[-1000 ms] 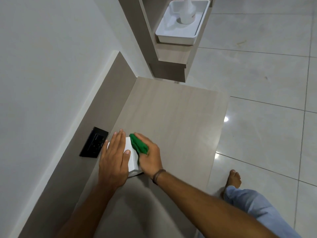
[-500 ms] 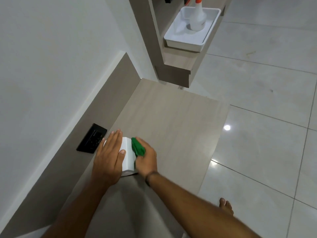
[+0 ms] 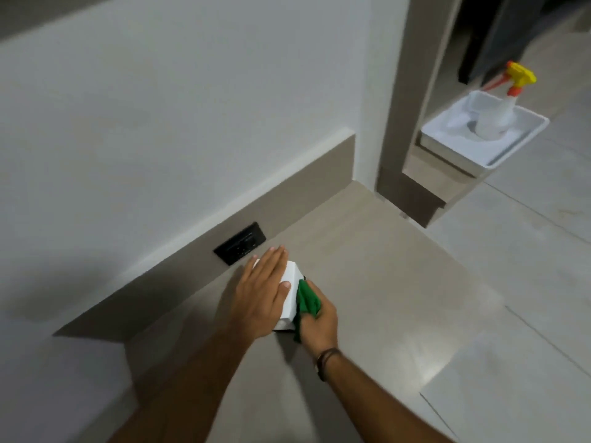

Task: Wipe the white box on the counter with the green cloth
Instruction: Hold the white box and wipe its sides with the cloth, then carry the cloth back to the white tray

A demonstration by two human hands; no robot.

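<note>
1. Right forearm: enters from the lower right edge and crosses the counter [image 3: 367, 266] toward the box. A dark wristband [image 3: 324, 362] sits at the wrist.
2. Right hand [image 3: 318, 324]: fingers curled closed around the bunched green cloth [image 3: 307, 303]. The cloth is pressed against the right side face of the white box [image 3: 292, 294].
3. Left forearm: enters from the bottom edge, left of the right forearm.
4. Left hand [image 3: 260, 292]: open and flat, palm down on the top of the white box, fingers together and extended toward the wall. The thumb lies across the box top near its right edge. No grasp is formed; the hand rests on the box.
5. White box: stands on the beige wood-grain counter, near the backsplash [image 3: 287, 193], between the two hands. Most of its top is hidden under the left hand.
6. Black wall outlet [image 3: 240, 243]: set into the grey-brown backsplash, just behind and to the left of the box, apart from it.
7. Counter: the surface beyond the box runs to the corner where the backsplash ends at a white wall.
8. White tray [image 3: 524, 145]: rests on a lower ledge beyond the counter's far end, at upper right.
9. Spray bottle [image 3: 497, 115]: stands upright in the tray; translucent body, orange collar, yellow trigger head.
10. Tiled floor [image 3: 527, 282]: pale glossy tiles, to the right of the counter.
</note>
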